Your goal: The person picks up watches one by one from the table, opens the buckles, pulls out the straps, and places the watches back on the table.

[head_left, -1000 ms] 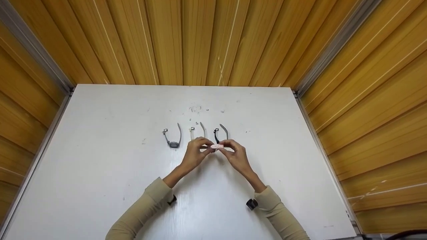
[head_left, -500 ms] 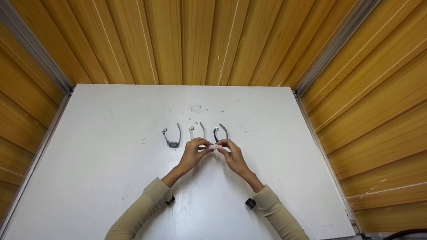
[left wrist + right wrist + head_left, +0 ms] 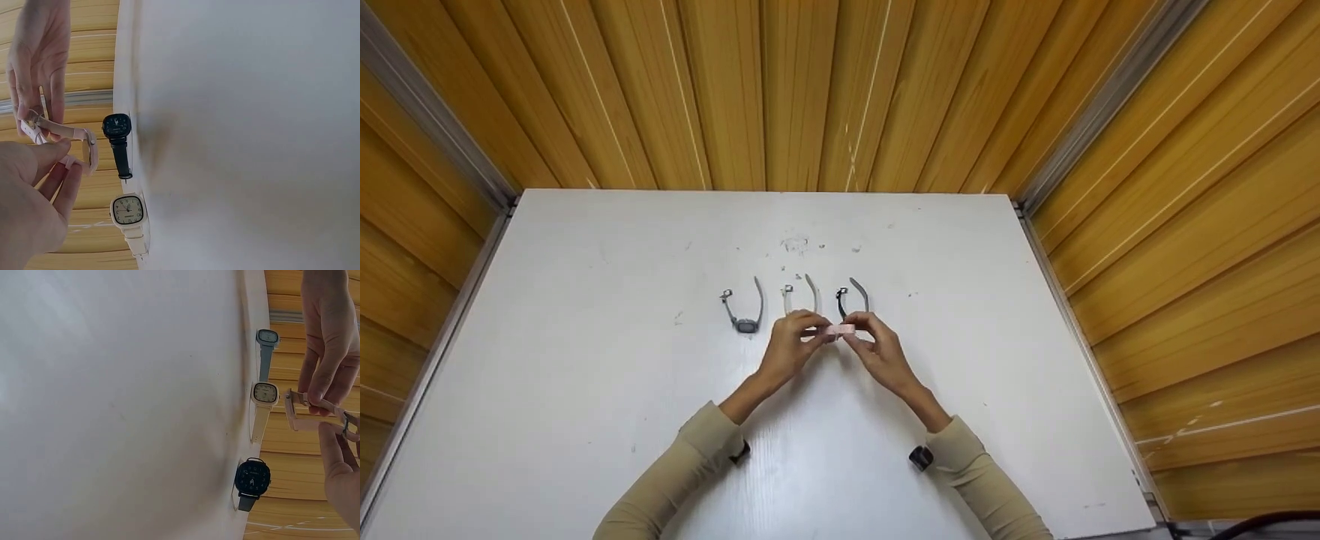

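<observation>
Between both hands, raised above the white table, is a pale pink wristwatch (image 3: 841,329). Its strap bends round into a loop, and the buckle end shows between the fingers in the left wrist view. My left hand (image 3: 789,346) pinches the strap close to the watch case with thumb and fingers. From the other side, my right hand (image 3: 885,358) pinches the strap at its buckle end (image 3: 347,424). Just beyond the hands stand a black watch (image 3: 116,125) and a cream watch (image 3: 128,210), partly hidden by the fingers in the head view.
A grey-blue watch (image 3: 747,326) stands at the left end of the row, its strap ends pointing away. The white table (image 3: 585,360) has small scuffs near its middle. Wood-look panels (image 3: 795,97) rise behind it and at both sides.
The pink watch has turned a little between the fingers, showing a narrower pink band now. Both hands keep hold of it and have barely shifted. The other watches stay put.
</observation>
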`<state>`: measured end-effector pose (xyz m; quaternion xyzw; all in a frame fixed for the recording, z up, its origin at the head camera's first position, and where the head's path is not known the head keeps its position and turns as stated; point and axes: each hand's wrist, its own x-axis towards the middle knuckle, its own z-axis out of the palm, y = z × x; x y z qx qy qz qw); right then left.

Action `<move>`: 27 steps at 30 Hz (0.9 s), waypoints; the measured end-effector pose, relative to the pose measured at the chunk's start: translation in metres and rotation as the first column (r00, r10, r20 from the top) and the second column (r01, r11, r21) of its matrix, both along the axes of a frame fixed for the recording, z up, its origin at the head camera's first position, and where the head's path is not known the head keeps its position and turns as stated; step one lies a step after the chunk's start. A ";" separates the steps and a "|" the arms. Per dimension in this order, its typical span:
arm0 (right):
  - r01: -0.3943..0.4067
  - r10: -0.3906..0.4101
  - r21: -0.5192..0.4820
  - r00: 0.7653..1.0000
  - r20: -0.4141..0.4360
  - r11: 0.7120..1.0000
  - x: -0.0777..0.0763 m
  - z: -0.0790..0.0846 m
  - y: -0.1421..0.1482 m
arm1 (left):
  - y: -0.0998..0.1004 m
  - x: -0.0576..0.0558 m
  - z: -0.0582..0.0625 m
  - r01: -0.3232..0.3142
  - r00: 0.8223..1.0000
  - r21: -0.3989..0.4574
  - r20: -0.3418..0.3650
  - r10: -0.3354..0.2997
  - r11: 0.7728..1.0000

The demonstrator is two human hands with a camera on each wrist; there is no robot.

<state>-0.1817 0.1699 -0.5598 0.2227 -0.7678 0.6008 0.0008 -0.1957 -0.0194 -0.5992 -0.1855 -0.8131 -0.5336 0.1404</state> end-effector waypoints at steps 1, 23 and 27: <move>0.001 -0.001 0.002 1.000 -0.012 1.000 0.000 0.000 0.000 | 0.000 0.001 0.001 -0.007 1.000 -0.011 -0.013 0.007 1.000; 0.061 -0.061 0.009 0.998 -0.016 0.998 0.001 -0.015 0.005 | -0.002 -0.002 -0.005 0.087 0.994 0.069 0.052 -0.091 0.994; 0.061 -0.061 -0.058 0.998 0.017 0.996 -0.003 -0.024 0.006 | -0.003 -0.001 -0.005 0.091 0.994 0.089 0.056 -0.096 0.992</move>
